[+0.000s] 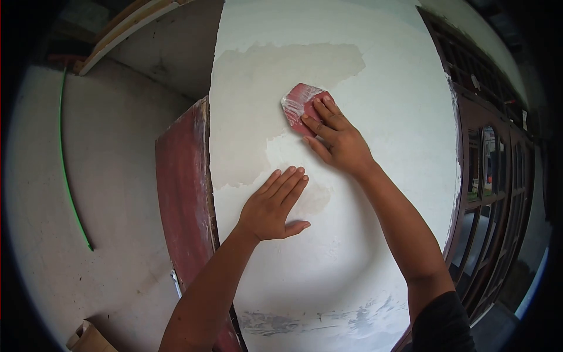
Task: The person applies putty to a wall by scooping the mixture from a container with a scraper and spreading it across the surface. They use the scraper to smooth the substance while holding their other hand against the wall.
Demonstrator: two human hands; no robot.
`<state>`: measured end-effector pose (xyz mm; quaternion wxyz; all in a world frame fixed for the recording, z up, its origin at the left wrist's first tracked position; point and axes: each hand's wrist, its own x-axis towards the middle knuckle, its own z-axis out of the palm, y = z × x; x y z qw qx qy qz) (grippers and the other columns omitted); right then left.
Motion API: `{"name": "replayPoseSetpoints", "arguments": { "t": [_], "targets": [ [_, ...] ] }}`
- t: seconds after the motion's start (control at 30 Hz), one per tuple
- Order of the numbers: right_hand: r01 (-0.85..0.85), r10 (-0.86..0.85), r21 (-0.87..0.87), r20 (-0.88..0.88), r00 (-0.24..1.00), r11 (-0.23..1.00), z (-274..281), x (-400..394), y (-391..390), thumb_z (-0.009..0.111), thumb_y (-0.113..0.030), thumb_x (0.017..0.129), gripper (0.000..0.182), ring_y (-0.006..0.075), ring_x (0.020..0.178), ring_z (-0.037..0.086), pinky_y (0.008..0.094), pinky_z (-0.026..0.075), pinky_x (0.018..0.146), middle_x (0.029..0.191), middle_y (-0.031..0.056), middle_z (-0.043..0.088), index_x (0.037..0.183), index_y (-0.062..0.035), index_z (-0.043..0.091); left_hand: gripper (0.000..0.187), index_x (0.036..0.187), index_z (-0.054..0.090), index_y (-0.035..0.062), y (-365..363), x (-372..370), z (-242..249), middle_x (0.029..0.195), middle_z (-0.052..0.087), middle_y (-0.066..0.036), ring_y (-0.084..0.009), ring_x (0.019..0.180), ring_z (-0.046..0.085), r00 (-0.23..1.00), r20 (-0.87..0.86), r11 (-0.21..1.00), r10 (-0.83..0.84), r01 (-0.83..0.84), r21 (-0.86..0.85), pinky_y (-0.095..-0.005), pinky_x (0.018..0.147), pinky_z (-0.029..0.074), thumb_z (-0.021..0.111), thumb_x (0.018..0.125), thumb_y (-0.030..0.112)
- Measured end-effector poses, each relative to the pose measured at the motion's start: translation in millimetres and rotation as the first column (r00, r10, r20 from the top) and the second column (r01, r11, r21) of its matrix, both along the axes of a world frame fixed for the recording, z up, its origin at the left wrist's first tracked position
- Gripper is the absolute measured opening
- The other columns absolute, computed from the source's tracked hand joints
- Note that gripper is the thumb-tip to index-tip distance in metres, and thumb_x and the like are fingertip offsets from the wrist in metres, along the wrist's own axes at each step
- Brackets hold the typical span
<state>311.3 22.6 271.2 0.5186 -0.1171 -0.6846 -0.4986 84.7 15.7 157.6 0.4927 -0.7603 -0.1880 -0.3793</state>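
Observation:
My right hand (340, 138) presses a reddish piece of sandpaper (298, 105) against the white wall (399, 111), its fingers laid over the sheet's right side. Whitish dust streaks the sandpaper's upper left part. Lower and to the left, my left hand (275, 202) is open against the same wall, fingers stretched upward and thumb out to the right, with nothing in it. A greyish patch (246, 111) with ragged edges spreads over the wall left of the sandpaper. Another faint patch shows beside my left fingers.
A dark red door (183, 193) stands along the wall's left edge. Dark wooden window frames (489, 205) with glass run down the right. A green strip (65, 170) hangs on the far left wall. Near the bottom left lies a cardboard piece (91, 339).

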Motion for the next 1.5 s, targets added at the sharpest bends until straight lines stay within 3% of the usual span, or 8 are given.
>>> {"name": "replayPoseSetpoints", "arguments": {
  "t": [0.33, 0.6, 0.77, 1.03, 1.13, 1.33, 1.43, 1.5],
  "targets": [
    [0.035, -0.034, 0.022, -0.029, 0.999, 0.999, -38.3, 9.9, 1.0, 0.079, -0.025, 0.090, 0.039, 0.0357, 0.142, 0.051, 0.0430, 0.047, 0.116, 0.144, 0.0189, 0.061, 0.126, -0.0104, 0.074, 0.088, 0.151, 0.047, 0.0002, 2.3, -1.4, 0.2, 0.157, 0.048, -0.017, -0.0313, 0.148, 0.044, 0.999, 0.000, 0.999, -0.044, 0.044, -0.021, -0.0463, 0.125, 0.032, 0.071, 0.087, 0.056],
    [0.001, -0.005, -0.035, -0.139, 0.990, 0.999, -7.1, -20.2, 7.2, 0.075, -0.025, 0.093, 0.036, 0.0374, 0.142, 0.051, 0.0445, 0.046, 0.115, 0.146, 0.0202, 0.059, 0.127, -0.0118, 0.074, 0.089, 0.151, 0.047, -0.0007, 3.0, -2.2, 1.7, 0.156, 0.049, -0.017, -0.0314, 0.148, 0.043, 0.998, -0.018, 0.998, -0.065, 0.065, -0.008, -0.0464, 0.124, 0.032, 0.072, 0.087, 0.056],
    [0.036, -0.033, 0.025, -0.116, 0.993, 0.999, -33.6, -7.4, 7.5, 0.077, -0.023, 0.090, 0.037, 0.0364, 0.141, 0.052, 0.0443, 0.047, 0.115, 0.144, 0.0194, 0.060, 0.126, -0.0116, 0.074, 0.088, 0.150, 0.047, -0.0009, 4.4, -1.5, 1.0, 0.157, 0.048, -0.017, -0.0313, 0.148, 0.043, 0.999, -0.007, 0.998, -0.053, 0.053, -0.029, -0.0466, 0.124, 0.033, 0.072, 0.087, 0.056],
    [0.015, -0.014, 0.008, -0.123, 0.992, 1.000, -3.8, -22.4, 8.3, 0.078, -0.022, 0.089, 0.035, 0.0370, 0.139, 0.054, 0.0449, 0.047, 0.115, 0.144, 0.0199, 0.061, 0.122, -0.0107, 0.075, 0.086, 0.151, 0.049, 0.0024, 4.0, -1.5, -0.7, 0.158, 0.048, -0.013, -0.0253, 0.151, 0.039, 1.000, 0.008, 1.000, -0.014, 0.014, -0.012, -0.0421, 0.127, 0.027, 0.067, 0.088, 0.058],
    [0.097, -0.096, 0.029, -0.018, 0.995, 0.995, -16.2, -8.6, 7.0, 0.077, -0.023, 0.090, 0.036, 0.0371, 0.139, 0.054, 0.0448, 0.046, 0.116, 0.144, 0.0202, 0.061, 0.123, -0.0107, 0.075, 0.086, 0.151, 0.049, 0.0028, 4.0, -1.0, -0.9, 0.158, 0.048, -0.012, -0.0253, 0.151, 0.039, 1.000, 0.011, 1.000, -0.013, 0.014, -0.023, -0.0419, 0.127, 0.027, 0.067, 0.088, 0.058],
    [0.026, -0.018, 0.077, -0.110, 0.994, 0.997, -10.6, -9.5, 1.1, 0.076, -0.023, 0.091, 0.035, 0.0369, 0.139, 0.054, 0.0448, 0.045, 0.117, 0.143, 0.0204, 0.061, 0.123, -0.0096, 0.074, 0.086, 0.149, 0.049, -0.0002, 3.7, -0.7, -0.4, 0.156, 0.049, -0.016, -0.0298, 0.149, 0.042, 0.999, 0.007, 0.999, -0.042, 0.042, -0.006, -0.0459, 0.124, 0.033, 0.071, 0.087, 0.056],
    [0.048, -0.041, 0.053, -0.133, 0.990, 0.997, -0.1, -20.6, 4.1, 0.077, -0.023, 0.090, 0.035, 0.0367, 0.138, 0.054, 0.0445, 0.046, 0.116, 0.142, 0.0195, 0.062, 0.122, -0.0096, 0.074, 0.086, 0.152, 0.048, 0.0029, 5.4, -1.1, -1.1, 0.158, 0.047, -0.013, -0.0251, 0.151, 0.039, 1.000, 0.012, 1.000, -0.016, 0.016, -0.022, -0.0422, 0.127, 0.027, 0.067, 0.088, 0.058],
    [0.069, -0.068, 0.027, -0.036, 0.997, 0.997, -1.0, -21.4, 7.1, 0.077, -0.023, 0.089, 0.036, 0.0372, 0.139, 0.053, 0.0442, 0.046, 0.116, 0.143, 0.0195, 0.061, 0.123, -0.0101, 0.074, 0.086, 0.152, 0.048, 0.0030, 5.2, -0.4, -1.5, 0.158, 0.047, -0.013, -0.0253, 0.151, 0.039, 1.000, 0.013, 1.000, -0.017, 0.017, -0.024, -0.0423, 0.127, 0.027, 0.067, 0.088, 0.058]
  ]
}}
